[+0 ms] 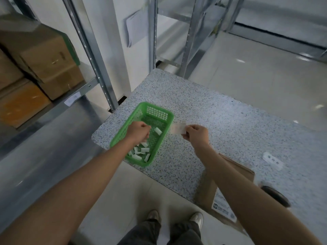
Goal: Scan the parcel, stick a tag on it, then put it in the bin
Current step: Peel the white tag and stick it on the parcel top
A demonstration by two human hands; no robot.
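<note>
A green plastic basket (160, 110) sits at the near left corner of the speckled table (221, 121), holding several small white curled paper strips (140, 153). My left hand (138, 131) hovers over the basket with its fingers closed; whether it holds anything I cannot see. My right hand (195, 134) pinches a small pale tag (177, 128) just right of the basket's rim. A brown parcel (221, 193) with a white printed label lies at the table's near edge, partly hidden under my right forearm.
A dark rounded device (276, 196) lies on the table right of the parcel, and a small white label (272, 159) beyond it. Metal shelving (99, 68) with cardboard boxes (47, 57) stands to the left. Tiled floor lies beyond the table.
</note>
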